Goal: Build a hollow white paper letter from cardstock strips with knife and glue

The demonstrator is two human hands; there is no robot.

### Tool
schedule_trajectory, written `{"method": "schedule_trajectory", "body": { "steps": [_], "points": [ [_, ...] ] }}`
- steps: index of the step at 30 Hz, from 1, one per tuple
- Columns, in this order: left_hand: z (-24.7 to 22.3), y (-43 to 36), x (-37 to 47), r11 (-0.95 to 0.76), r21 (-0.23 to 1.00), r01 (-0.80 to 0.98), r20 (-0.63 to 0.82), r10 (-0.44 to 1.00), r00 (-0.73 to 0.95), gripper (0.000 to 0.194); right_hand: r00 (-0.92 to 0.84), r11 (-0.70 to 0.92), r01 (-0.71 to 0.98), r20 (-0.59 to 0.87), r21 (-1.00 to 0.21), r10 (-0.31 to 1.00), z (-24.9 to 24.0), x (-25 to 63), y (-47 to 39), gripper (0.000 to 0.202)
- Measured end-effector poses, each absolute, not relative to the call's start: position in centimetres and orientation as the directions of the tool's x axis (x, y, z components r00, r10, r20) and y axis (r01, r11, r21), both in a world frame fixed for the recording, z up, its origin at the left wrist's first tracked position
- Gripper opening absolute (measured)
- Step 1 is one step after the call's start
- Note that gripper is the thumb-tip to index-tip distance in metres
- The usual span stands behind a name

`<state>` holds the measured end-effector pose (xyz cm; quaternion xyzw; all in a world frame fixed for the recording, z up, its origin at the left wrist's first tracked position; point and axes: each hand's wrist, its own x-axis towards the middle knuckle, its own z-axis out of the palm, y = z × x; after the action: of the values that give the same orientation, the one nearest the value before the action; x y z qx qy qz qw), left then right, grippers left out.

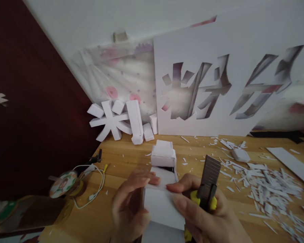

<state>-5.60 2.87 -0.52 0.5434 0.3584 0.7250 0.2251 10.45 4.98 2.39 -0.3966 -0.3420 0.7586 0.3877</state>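
Between my hands is a long white foam-board piece (pixel 164 206), its parts folded or stacked at the near end. My left hand (pixel 131 202) grips its left side, fingertips on the top and thumb lower down. From the right, my right hand (pixel 202 209) pinches the piece's edge with thumb and forefinger. A yellow utility knife (pixel 210 189) is also tucked in that hand, its wide segmented blade pointing up. Beyond the fingers, the far end of the piece carries a white block (pixel 163 153).
White three-dimensional character parts (pixel 111 119) stand against the wall at the left. A large white board (pixel 167 125) with character-shaped cutouts leans behind. White scraps (pixel 271 185) cover the wooden table's right side. A tape roll (pixel 63 184) and white cable (pixel 101 182) lie left, near a bottle (pixel 2 211).
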Motion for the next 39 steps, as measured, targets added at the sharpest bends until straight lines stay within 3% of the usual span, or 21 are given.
{"method": "schedule_trajectory", "body": {
  "steps": [5,13,17,31,39],
  "points": [
    [0.2,1.8,-7.2,-0.555,0.831,-0.012,0.549,0.824,-0.14,0.029,-0.493,-0.356,-0.25,-0.198,-0.901,0.847,1.6,10.6,5.8,0.046],
    [1.8,2.6,-7.5,-0.3,0.914,-0.275,0.28,0.954,-0.108,0.027,-0.444,-0.19,-0.314,-0.033,-0.93,0.895,2.0,10.2,6.9,0.034],
    [2.2,3.6,-8.0,-0.308,0.919,-0.245,0.289,0.951,-0.112,0.017,-0.429,-0.133,-0.332,0.024,-0.934,0.903,2.3,9.9,7.6,0.032],
    [1.3,2.7,-7.3,-0.367,0.876,-0.313,0.313,0.926,-0.209,0.02,-0.456,-0.082,-0.298,0.066,-0.951,0.888,2.5,9.4,7.7,0.033],
    [1.4,2.6,-7.4,-0.291,0.886,-0.362,0.241,0.954,-0.176,0.021,-0.45,-0.081,-0.291,0.062,-0.953,0.891,2.1,9.5,7.8,0.036]
  ]
}}
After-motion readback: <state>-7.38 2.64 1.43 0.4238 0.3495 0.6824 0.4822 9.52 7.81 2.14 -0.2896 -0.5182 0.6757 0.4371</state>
